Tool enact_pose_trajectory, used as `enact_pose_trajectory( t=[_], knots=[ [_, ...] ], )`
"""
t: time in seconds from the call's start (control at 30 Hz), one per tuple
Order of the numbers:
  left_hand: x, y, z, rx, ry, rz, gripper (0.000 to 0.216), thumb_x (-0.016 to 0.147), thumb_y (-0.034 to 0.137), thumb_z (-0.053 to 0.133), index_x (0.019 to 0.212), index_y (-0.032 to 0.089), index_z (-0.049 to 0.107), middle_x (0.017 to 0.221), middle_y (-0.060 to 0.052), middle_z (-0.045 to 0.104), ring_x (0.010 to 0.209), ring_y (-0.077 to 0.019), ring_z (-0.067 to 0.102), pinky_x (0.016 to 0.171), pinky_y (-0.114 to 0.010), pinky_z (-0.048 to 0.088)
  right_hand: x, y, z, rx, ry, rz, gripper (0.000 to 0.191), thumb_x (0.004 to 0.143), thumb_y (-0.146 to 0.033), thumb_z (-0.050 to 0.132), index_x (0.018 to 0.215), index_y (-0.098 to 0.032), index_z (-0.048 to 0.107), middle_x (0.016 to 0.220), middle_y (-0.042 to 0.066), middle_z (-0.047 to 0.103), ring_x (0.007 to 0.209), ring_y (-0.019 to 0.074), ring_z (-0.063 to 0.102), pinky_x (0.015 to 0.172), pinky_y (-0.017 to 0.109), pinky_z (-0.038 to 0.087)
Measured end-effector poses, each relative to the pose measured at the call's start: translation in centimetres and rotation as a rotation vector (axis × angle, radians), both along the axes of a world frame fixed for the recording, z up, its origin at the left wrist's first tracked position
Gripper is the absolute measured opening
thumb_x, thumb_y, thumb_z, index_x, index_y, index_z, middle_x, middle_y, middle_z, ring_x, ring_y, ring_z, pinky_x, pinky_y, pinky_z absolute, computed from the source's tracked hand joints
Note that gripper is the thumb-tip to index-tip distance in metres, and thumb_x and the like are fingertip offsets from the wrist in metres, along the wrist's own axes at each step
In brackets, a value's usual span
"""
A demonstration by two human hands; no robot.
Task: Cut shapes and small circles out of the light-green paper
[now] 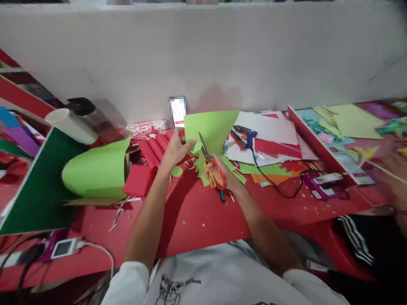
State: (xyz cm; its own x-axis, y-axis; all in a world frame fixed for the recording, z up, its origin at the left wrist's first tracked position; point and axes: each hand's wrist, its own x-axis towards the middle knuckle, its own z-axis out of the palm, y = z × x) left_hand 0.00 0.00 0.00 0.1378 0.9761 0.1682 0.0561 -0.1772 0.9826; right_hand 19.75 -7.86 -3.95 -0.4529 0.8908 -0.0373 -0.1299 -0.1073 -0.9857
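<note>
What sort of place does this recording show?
Probably a paper-craft workspace: the right hand holds scissors by a green sheet, what looks like a glue gun lies on stacked paper, and a red divider partitions the table.

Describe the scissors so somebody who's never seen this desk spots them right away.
Find the red table, then the right hand by the raised light-green sheet. It holds the scissors, blades angled up; red-and-yellow handles set them apart from the blue corded tool.
</note>
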Motion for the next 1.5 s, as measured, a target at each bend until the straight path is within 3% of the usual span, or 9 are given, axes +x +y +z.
enact_pose_trajectory(
  t=[0.17,0.4,0.6,0.8,0.97,1.13,1.5],
  knots=[
    [0.1,0.2,-0.2,0.023,0.03,-0.02,0.034,0.089,0.023,0.073,0.112,0.023,0.049,0.079,0.002,0.065,0.071,-0.0158,0.067,0.071,-0.031,0.055,0.0,0.2,-0.7,0.035,-0.05,-0.047,0.051,0.096,-0.07,0.063,0.117,-0.028,0.041,0.071,-0.009,0.061,0.044,0.011,0.054,0.04,0.022,0.047],
    [-0.1,-0.1,0.3,0.068,0.063,-0.042,0.03,0.091,0.025,0.072,0.113,0.023,0.051,0.091,-0.003,0.071,0.085,-0.0204,0.073,0.08,-0.037,0.06,0.5,0.2,-0.4,0.047,-0.16,-0.066,0.049,0.098,-0.066,0.063,0.122,-0.028,0.042,0.072,-0.009,0.06,0.046,0.0108,0.054,0.042,0.021,0.049],
    [-0.8,-0.2,0.7,0.061,0.138,-0.058,0.036,0.091,0.026,0.074,0.119,0.021,0.052,0.101,-0.007,0.073,0.089,-0.0213,0.074,0.079,-0.036,0.06,1.1,0.0,0.4,0.074,-0.286,-0.073,0.055,0.096,-0.065,0.065,0.127,-0.026,0.042,0.072,-0.008,0.056,0.048,0.01,0.049,0.042,0.021,0.046],
    [-1.3,-0.5,1.1,0.044,0.197,-0.086,0.044,0.092,0.029,0.075,0.13,0.02,0.054,0.108,-0.011,0.072,0.101,-0.0256,0.073,0.086,-0.04,0.062,1.8,0.4,0.2,0.095,-0.335,-0.051,0.046,0.097,-0.058,0.064,0.125,-0.026,0.043,0.073,-0.008,0.055,0.046,0.0092,0.046,0.042,0.021,0.044],
    [-1.7,-0.7,1.7,-0.026,0.233,-0.104,0.047,0.09,0.031,0.076,0.13,0.019,0.054,0.109,-0.011,0.072,0.101,-0.0262,0.073,0.088,-0.042,0.063,2.1,0.4,0.7,0.087,-0.34,-0.029,0.04,0.094,-0.046,0.072,0.119,-0.027,0.046,0.073,-0.009,0.055,0.045,0.0076,0.043,0.041,0.02,0.042],
    [-2.0,-0.3,1.2,-0.078,0.229,-0.142,0.051,0.089,0.03,0.076,0.132,0.019,0.051,0.101,-0.008,0.072,0.092,-0.0239,0.073,0.083,-0.04,0.062,2.2,0.6,0.4,0.088,-0.361,-0.018,0.029,0.099,-0.042,0.065,0.116,-0.027,0.048,0.064,-0.011,0.05,0.041,0.0086,0.044,0.04,0.02,0.043],
    [-1.8,-0.3,0.9,-0.033,0.275,-0.12,0.05,0.089,0.028,0.076,0.133,0.02,0.052,0.093,-0.006,0.069,0.087,-0.0221,0.071,0.076,-0.034,0.059,2.2,0.9,-0.3,0.037,-0.298,-0.014,0.043,0.096,-0.053,0.071,0.121,-0.027,0.047,0.065,-0.011,0.056,0.041,0.0084,0.05,0.039,0.018,0.044]
  ],
)
